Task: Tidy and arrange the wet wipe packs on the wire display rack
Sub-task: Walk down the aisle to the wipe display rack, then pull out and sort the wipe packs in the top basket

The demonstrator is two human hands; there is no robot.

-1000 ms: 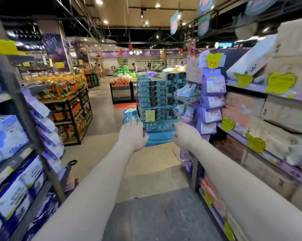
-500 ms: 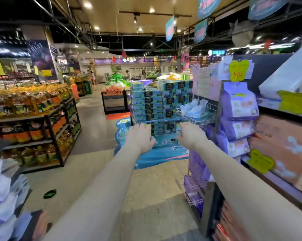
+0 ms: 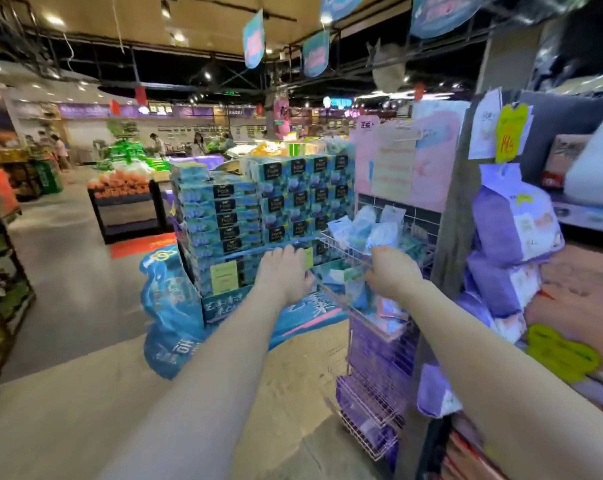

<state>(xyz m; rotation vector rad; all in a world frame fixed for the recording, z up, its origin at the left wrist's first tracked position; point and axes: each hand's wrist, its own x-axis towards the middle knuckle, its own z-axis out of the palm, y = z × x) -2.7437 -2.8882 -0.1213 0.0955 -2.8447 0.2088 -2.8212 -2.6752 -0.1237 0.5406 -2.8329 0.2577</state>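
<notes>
Wet wipe packs (image 3: 366,226): heaped in top basket of wire rack (image 3: 345,252). Change: I have closed in; left grip (image 3: 286,277) and right grip (image 3: 393,271) now reach the baskets, open or clamped I cannot tell. Tidying can begin.

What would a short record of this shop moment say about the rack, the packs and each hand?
Place: supermarket aisle, at the end of a shelf unit
Rack: wire display rack, baskets stacked down its front
Top basket: pale blue wet wipe packs, leaning unevenly
Lower baskets: purple packs
Left: left hand beside the rack's front corner, grip unclear
Right: right hand at the basket under the top one, fingers blurred
Behind: stacked blue tissue boxes
</notes>
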